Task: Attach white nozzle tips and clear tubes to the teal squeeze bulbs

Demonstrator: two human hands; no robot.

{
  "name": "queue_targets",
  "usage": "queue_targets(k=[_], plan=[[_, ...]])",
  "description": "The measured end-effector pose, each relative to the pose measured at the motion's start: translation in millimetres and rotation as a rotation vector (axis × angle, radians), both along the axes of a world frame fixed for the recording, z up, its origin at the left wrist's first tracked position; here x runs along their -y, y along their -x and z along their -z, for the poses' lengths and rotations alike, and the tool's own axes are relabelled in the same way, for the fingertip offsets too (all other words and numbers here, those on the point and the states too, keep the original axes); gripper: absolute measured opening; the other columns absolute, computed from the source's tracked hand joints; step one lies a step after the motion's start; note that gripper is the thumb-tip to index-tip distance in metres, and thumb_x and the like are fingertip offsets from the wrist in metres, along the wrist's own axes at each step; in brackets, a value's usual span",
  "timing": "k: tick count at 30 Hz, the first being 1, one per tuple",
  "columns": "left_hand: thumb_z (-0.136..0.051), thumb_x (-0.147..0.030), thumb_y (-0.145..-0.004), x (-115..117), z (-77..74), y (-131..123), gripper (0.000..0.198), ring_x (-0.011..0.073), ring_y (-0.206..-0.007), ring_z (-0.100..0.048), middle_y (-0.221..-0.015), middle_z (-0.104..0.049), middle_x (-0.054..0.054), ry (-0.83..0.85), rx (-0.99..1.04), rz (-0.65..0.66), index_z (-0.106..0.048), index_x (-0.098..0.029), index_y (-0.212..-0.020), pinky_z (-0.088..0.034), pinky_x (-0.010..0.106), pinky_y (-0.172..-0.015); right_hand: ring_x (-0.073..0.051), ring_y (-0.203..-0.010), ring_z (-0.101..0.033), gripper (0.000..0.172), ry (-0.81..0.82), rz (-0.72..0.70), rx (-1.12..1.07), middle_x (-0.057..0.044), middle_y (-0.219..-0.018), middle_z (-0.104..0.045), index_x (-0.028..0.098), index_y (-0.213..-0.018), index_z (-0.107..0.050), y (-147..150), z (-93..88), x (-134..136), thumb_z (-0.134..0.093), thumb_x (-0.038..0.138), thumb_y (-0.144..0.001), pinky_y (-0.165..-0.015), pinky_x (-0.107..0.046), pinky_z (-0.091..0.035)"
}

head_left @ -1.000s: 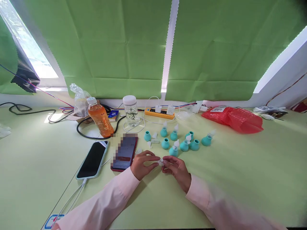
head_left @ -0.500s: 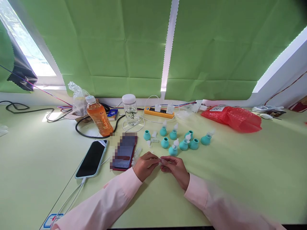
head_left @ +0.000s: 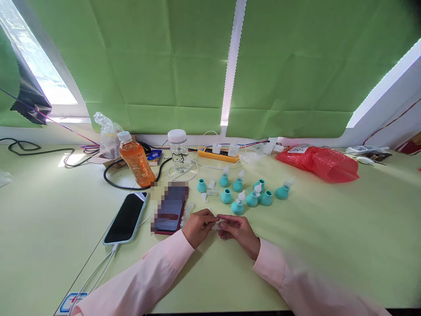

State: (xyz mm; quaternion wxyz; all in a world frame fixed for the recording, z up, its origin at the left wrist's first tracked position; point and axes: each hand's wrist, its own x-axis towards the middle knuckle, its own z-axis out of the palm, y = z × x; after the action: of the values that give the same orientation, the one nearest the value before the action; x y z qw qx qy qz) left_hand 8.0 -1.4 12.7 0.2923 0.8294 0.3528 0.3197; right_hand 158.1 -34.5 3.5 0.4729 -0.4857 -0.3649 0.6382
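Observation:
Near the front of the table, my left hand (head_left: 198, 227) and my right hand (head_left: 241, 231) meet at the fingertips. Between them is a small translucent plastic piece (head_left: 217, 226), pinched by both hands and partly covered by fingers. Its exact shape is too small to make out. Just beyond the hands stand several teal squeeze bulbs. One bulb (head_left: 237, 207) carries a whitish nozzle (head_left: 242, 196), while another bulb (head_left: 226, 196) has a bare open neck. Loose clear and white plastic pieces (head_left: 212, 192) lie beside the bulbs. More clear parts (head_left: 187, 213) lie left of my left hand.
To the left lie a phone in a red case (head_left: 171, 208) and a charging phone (head_left: 126, 218). An orange drink bottle (head_left: 136, 160), a lidded clear jar (head_left: 178, 151) and a yellow power strip (head_left: 219, 155) stand behind. Red bubble wrap (head_left: 319, 162) lies at back right.
My right index finger has stretched out toward my left fingertips. The translucent piece now shows lower between the hands. The bulbs have not moved.

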Motion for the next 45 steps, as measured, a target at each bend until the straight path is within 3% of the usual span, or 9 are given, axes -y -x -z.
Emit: queue_targets(k=[3, 7, 9, 12, 18, 26, 33, 39, 45], plan=[[-0.047, -0.015, -0.072, -0.5, 1.3, -0.5, 0.021, 0.0102, -0.054, -0.055, -0.069, -0.058, 0.005, 0.045, 0.001, -0.006, -0.064, -0.015, -0.084, -0.048, 0.02, -0.05, -0.012, -0.052, -0.057, 0.035, -0.007, -0.021, 0.017, -0.004, -0.061, -0.063, 0.01, -0.084, -0.063, 0.0, 0.0, -0.1, -0.069, 0.029, -0.055, -0.055, -0.028, -0.048], [-0.057, -0.017, -0.066, -0.6, 0.4, 1.0, 0.021, 0.0123, -0.057, -0.057, -0.067, -0.062, 0.005, 0.119, 0.107, -0.159, -0.063, -0.013, -0.085, -0.049, 0.021, -0.051, -0.012, -0.053, -0.056, 0.031, -0.019, 0.024, 0.002, -0.003, -0.056, -0.061, 0.01, -0.08, -0.063, 0.9, 0.9, 0.5, -0.069, 0.029, -0.055, -0.055, -0.028, -0.048], [-0.06, -0.019, -0.064, 0.1, -1.6, 2.2, 0.017, 0.0133, -0.06, -0.058, -0.067, -0.063, 0.005, 0.074, 0.192, -0.193, -0.065, -0.013, -0.079, -0.05, 0.022, -0.054, -0.012, -0.053, -0.056, 0.03, -0.021, 0.062, -0.035, -0.002, -0.057, -0.061, 0.011, -0.079, -0.064, 1.2, 1.6, 0.3, -0.068, 0.03, -0.056, -0.056, -0.027, -0.048], [-0.062, -0.021, -0.063, 1.5, -4.6, 2.5, 0.012, 0.0139, -0.06, -0.058, -0.067, -0.063, 0.006, -0.083, 0.252, -0.124, -0.066, -0.014, -0.073, -0.049, 0.024, -0.056, -0.01, -0.053, -0.056, 0.026, -0.018, 0.086, -0.101, -0.002, -0.059, -0.061, 0.012, -0.076, -0.064, 0.8, 1.7, -0.6, -0.067, 0.03, -0.057, -0.055, -0.026, -0.047], [-0.061, -0.018, -0.065, 1.6, -2.2, 0.2, 0.014, 0.0152, -0.066, -0.058, -0.069, -0.065, 0.006, -0.257, 0.275, -0.063, -0.066, -0.016, -0.078, -0.05, 0.026, -0.057, -0.009, -0.049, -0.054, 0.022, -0.005, 0.032, -0.17, -0.001, -0.057, -0.059, 0.012, -0.069, -0.065, -0.9, 0.4, -1.9, -0.067, 0.031, -0.057, -0.051, -0.023, -0.045], [-0.058, -0.015, -0.069, -0.5, -4.5, 1.2, 0.009, 0.0148, -0.07, -0.059, -0.076, -0.067, 0.005, -0.352, 0.258, 0.062, -0.065, -0.016, -0.074, -0.05, 0.03, -0.07, -0.009, -0.05, -0.054, 0.02, -0.026, -0.011, -0.153, -0.001, -0.059, -0.059, 0.012, -0.069, -0.064, -1.1, -0.6, 0.0, -0.067, 0.029, -0.059, -0.051, -0.023, -0.044], [-0.056, -0.014, -0.07, -3.2, 2.2, 1.0, 0.019, 0.0183, -0.081, -0.058, -0.089, -0.064, 0.011, -0.455, 0.153, 0.127, -0.061, -0.013, -0.088, -0.05, 0.031, -0.07, -0.009, -0.049, -0.053, 0.02, -0.019, -0.017, -0.212, -0.002, -0.057, -0.059, 0.012, -0.069, -0.064, -2.7, -0.5, -0.5, -0.065, 0.03, -0.061, -0.049, -0.022, -0.043], [-0.054, -0.017, -0.072, -0.2, 2.9, 0.5, 0.017, 0.0163, -0.073, -0.06, -0.082, -0.063, 0.012, -0.379, 0.196, 0.101, -0.061, -0.011, -0.086, -0.051, 0.025, -0.062, -0.009, -0.049, -0.053, 0.019, -0.056, -0.062, -0.225, -0.002, -0.058, -0.059, 0.012, -0.069, -0.064, -3.5, -0.4, -0.9, -0.063, 0.03, -0.062, -0.047, -0.022, -0.042], [-0.054, -0.022, -0.071, 3.1, -3.3, 0.8, 0.017, 0.0137, -0.067, -0.059, -0.077, -0.062, 0.008, -0.183, 0.16, 0.066, -0.062, -0.014, -0.084, -0.051, 0.024, -0.06, -0.01, -0.049, -0.053, 0.021, -0.065, -0.049, -0.132, -0.003, -0.058, -0.061, 0.012, -0.073, -0.065, -1.3, -2.0, 2.5, -0.067, 0.027, -0.058, -0.048, -0.023, -0.042]])
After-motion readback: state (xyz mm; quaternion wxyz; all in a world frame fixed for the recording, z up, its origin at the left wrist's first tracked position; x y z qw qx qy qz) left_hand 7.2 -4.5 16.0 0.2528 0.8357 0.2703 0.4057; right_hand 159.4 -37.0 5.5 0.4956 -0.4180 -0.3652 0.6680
